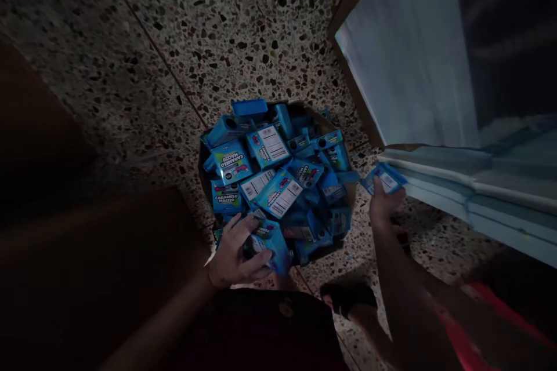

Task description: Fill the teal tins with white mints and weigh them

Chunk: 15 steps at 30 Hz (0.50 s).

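My left hand is closed around a blue candy box at the near edge of a heap of similar boxes. Thumb and fingers grip its sides. Off to the right, my right hand holds another blue candy box, its pale label facing up, beside light blue layered material. Between the hands, many blue boxes marked "Caramelo Macizo" lie jumbled in a dark-rimmed container, mostly hidden beneath them.
Speckled terrazzo floor surrounds the heap. At right stands a large box-like object with pale blue sheets. A sandalled foot is near the bottom. Dark brown shapes fill the left side.
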Each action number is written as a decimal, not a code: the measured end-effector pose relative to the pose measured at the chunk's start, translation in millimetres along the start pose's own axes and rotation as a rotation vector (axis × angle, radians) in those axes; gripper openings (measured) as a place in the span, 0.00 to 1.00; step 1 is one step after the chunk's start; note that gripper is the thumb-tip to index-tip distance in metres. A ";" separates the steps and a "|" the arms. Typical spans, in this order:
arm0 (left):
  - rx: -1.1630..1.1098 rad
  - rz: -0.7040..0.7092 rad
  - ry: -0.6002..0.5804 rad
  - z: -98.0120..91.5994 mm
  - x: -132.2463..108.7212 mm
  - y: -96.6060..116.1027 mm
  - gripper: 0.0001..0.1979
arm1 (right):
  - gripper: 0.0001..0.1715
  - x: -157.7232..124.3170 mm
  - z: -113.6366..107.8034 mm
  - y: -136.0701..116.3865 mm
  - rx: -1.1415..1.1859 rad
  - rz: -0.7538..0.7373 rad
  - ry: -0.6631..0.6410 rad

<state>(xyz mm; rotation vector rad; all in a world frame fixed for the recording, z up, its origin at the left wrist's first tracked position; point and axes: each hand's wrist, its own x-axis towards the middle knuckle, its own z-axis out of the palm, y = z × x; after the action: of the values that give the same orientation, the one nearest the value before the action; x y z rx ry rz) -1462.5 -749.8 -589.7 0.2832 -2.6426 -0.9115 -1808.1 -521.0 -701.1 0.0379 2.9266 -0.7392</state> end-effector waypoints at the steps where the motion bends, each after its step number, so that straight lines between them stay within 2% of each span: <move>1: -0.001 -0.001 0.004 3.1 1.1 -1.1 0.39 | 0.37 -10.1 -17.5 -11.4 0.101 0.017 0.013; 3: 0.013 -0.002 -0.014 12.1 -1.4 -5.4 0.38 | 0.35 -33.1 -45.8 -39.9 0.239 0.007 -0.122; 5: 0.040 0.006 -0.066 23.0 -8.6 -10.5 0.37 | 0.37 -53.3 -58.9 -70.3 0.317 -0.034 -0.342; 7: 0.062 0.008 -0.132 33.1 -17.9 -14.1 0.37 | 0.40 -65.2 -56.0 -93.8 0.370 -0.119 -0.523; 9: 0.074 0.009 -0.185 40.4 -26.8 -14.9 0.37 | 0.37 -68.8 -44.0 -104.9 0.358 -0.195 -0.629; 12: 0.099 0.010 -0.266 43.1 -36.8 -11.9 0.36 | 0.31 -68.4 -29.9 -97.1 0.311 -0.209 -0.640; 15: 0.100 0.058 -0.326 34.1 -40.7 -9.7 0.35 | 0.33 -78.2 -34.0 -68.1 0.319 -0.105 -0.472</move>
<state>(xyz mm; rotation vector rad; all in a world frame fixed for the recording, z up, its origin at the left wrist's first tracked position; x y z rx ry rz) -1436.7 -726.4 -630.9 0.0848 -2.9822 -0.8722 -1738.0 -564.4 -629.5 -0.2297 2.3596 -1.0588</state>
